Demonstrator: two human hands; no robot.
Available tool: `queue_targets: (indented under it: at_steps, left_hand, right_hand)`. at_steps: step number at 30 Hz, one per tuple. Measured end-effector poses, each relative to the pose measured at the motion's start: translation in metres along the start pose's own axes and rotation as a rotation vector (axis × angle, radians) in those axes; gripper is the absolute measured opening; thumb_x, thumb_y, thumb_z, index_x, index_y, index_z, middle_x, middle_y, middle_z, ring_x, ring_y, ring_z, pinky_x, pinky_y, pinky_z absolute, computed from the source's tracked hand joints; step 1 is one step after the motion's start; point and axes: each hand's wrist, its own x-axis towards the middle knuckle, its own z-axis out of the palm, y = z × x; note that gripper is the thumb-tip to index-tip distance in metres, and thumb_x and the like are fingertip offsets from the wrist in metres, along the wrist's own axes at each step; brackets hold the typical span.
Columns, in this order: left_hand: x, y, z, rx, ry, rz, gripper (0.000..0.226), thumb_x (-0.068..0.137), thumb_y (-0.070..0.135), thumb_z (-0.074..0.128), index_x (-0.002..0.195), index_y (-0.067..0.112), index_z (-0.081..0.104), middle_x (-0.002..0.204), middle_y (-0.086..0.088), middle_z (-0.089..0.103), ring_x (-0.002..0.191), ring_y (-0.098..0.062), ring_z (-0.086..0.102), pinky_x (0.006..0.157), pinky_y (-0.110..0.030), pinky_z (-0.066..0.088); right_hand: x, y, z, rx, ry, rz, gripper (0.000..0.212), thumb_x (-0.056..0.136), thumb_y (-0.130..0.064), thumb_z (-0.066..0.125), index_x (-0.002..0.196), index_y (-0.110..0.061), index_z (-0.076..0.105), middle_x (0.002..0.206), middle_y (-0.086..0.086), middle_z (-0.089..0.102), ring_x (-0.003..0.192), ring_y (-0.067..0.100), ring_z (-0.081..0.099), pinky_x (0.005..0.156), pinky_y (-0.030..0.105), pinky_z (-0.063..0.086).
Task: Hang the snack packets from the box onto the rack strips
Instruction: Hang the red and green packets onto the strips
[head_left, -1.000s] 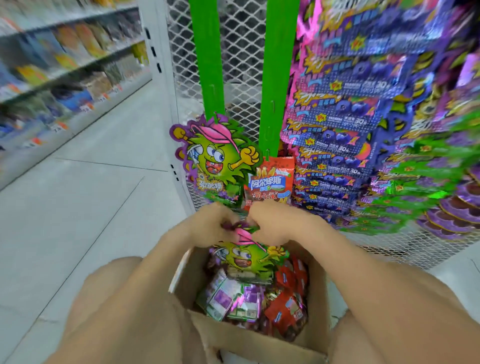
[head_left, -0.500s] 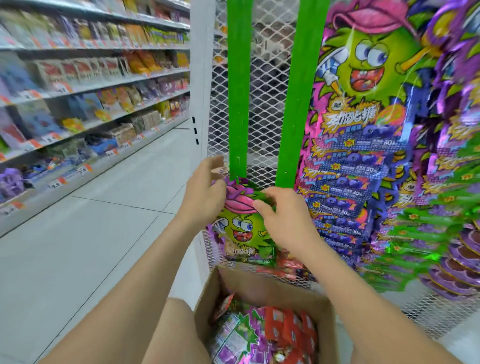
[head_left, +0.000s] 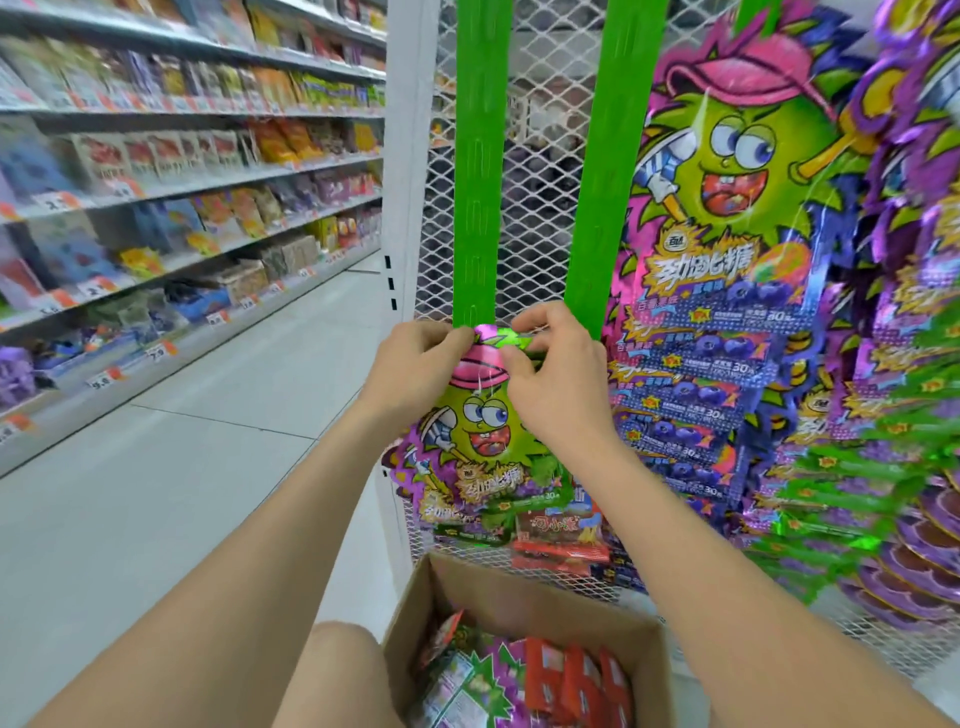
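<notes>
one packet (head_left: 480, 431), top partly hidden, pinched by left hand (head_left: 415, 366) and right hand (head_left: 558, 387).

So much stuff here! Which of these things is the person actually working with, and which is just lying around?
In the job: left hand and right hand, both pinching the green monster packet at its top; the green strip above it; the cardboard box of packets.
Just around: shop shelves; wire mesh panel; hung packets on the right.
</notes>
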Motion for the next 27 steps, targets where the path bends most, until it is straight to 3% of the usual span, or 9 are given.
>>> queue_targets:
  at_steps: [2, 8, 10, 13, 18, 20, 22, 25, 27]
  left_hand:
    - [-0.002, 0.003, -0.005, -0.031, 0.0, -0.026, 0.043, 0.092, 0.052, 0.06, 0.081, 0.014, 0.077, 0.067, -0.007, 0.063, 0.064, -0.018, 0.054, 0.066, -0.034, 0.043]
    - [-0.006, 0.009, -0.018, 0.004, -0.102, -0.058, 0.049, 0.094, 0.053, 0.06, 0.09, 0.007, 0.075, 0.073, -0.013, 0.061, 0.067, -0.017, 0.053, 0.071, -0.034, 0.043]
    - [-0.01, 0.013, -0.02, 0.046, -0.138, -0.034, 0.047, 0.103, 0.046, 0.059, 0.08, 0.007, 0.071, 0.068, -0.021, 0.055, 0.062, -0.016, 0.049, 0.062, -0.026, 0.04]
    - [-0.014, 0.016, -0.023, 0.121, -0.157, 0.01, 0.043, 0.11, 0.033, 0.054, 0.072, 0.013, 0.06, 0.057, -0.001, 0.038, 0.048, -0.012, 0.033, 0.043, -0.018, 0.027]
    - [-0.016, 0.008, -0.019, 0.2, -0.144, 0.096, 0.041, 0.107, 0.022, 0.06, 0.067, 0.018, 0.054, 0.052, 0.012, 0.042, 0.045, -0.005, 0.035, 0.049, -0.022, 0.03]
    - [-0.02, 0.003, -0.015, 0.23, -0.102, 0.183, 0.027, 0.104, 0.015, 0.063, 0.079, 0.025, 0.066, 0.068, 0.015, 0.066, 0.063, -0.003, 0.06, 0.062, -0.024, 0.045]
    - [-0.025, -0.004, -0.01, 0.285, -0.044, 0.25, 0.014, 0.101, 0.011, 0.065, 0.109, 0.022, 0.07, 0.095, 0.008, 0.075, 0.087, -0.013, 0.068, 0.074, -0.024, 0.049]
    - [-0.039, -0.016, -0.001, 0.33, 0.051, 0.351, 0.049, 0.096, 0.006, 0.07, 0.14, 0.02, 0.054, 0.124, 0.006, 0.065, 0.103, -0.012, 0.059, 0.084, -0.009, 0.042]
    - [-0.052, -0.023, 0.005, 0.381, 0.208, 0.429, 0.059, 0.089, 0.003, 0.075, 0.143, 0.016, 0.051, 0.133, -0.002, 0.055, 0.118, -0.021, 0.052, 0.102, -0.022, 0.04]
  right_hand:
    - [-0.002, -0.002, 0.001, -0.008, 0.017, -0.006, 0.019, 0.092, -0.023, 0.075, 0.105, -0.027, 0.062, 0.094, -0.015, 0.066, 0.088, 0.011, 0.06, 0.071, 0.02, 0.031]
    - [-0.007, -0.006, 0.001, -0.038, -0.016, 0.06, 0.016, 0.095, -0.026, 0.071, 0.109, -0.027, 0.063, 0.094, -0.011, 0.062, 0.091, 0.012, 0.049, 0.071, 0.03, 0.023]
    - [-0.008, -0.006, 0.001, -0.066, -0.031, 0.058, 0.015, 0.095, -0.026, 0.069, 0.109, -0.028, 0.063, 0.096, -0.011, 0.063, 0.094, 0.015, 0.051, 0.075, 0.033, 0.028]
    - [-0.01, -0.008, 0.001, -0.11, -0.051, 0.037, 0.01, 0.095, -0.025, 0.069, 0.104, -0.027, 0.065, 0.097, -0.009, 0.068, 0.096, 0.02, 0.055, 0.085, 0.037, 0.041]
    - [-0.02, -0.008, -0.001, -0.235, -0.13, -0.051, 0.006, 0.097, -0.024, 0.068, 0.103, -0.022, 0.068, 0.091, -0.002, 0.069, 0.09, 0.025, 0.061, 0.091, 0.046, 0.048]
    - [-0.025, -0.004, 0.001, -0.299, -0.164, -0.11, 0.008, 0.098, -0.028, 0.069, 0.103, -0.023, 0.068, 0.084, -0.002, 0.07, 0.082, 0.026, 0.064, 0.091, 0.046, 0.049]
    - [-0.031, 0.002, 0.002, -0.412, -0.13, -0.207, 0.006, 0.097, -0.025, 0.07, 0.102, -0.022, 0.067, 0.093, -0.003, 0.071, 0.09, 0.024, 0.064, 0.09, 0.045, 0.047]
    - [-0.043, 0.008, -0.005, -0.501, 0.057, -0.389, 0.012, 0.09, -0.011, 0.068, 0.101, -0.016, 0.069, 0.112, 0.003, 0.063, 0.104, 0.026, 0.055, 0.086, 0.041, 0.044]
    - [-0.055, 0.013, -0.01, -0.432, 0.103, -0.491, 0.011, 0.087, -0.01, 0.065, 0.097, -0.013, 0.068, 0.104, 0.004, 0.063, 0.098, 0.027, 0.055, 0.081, 0.042, 0.043]
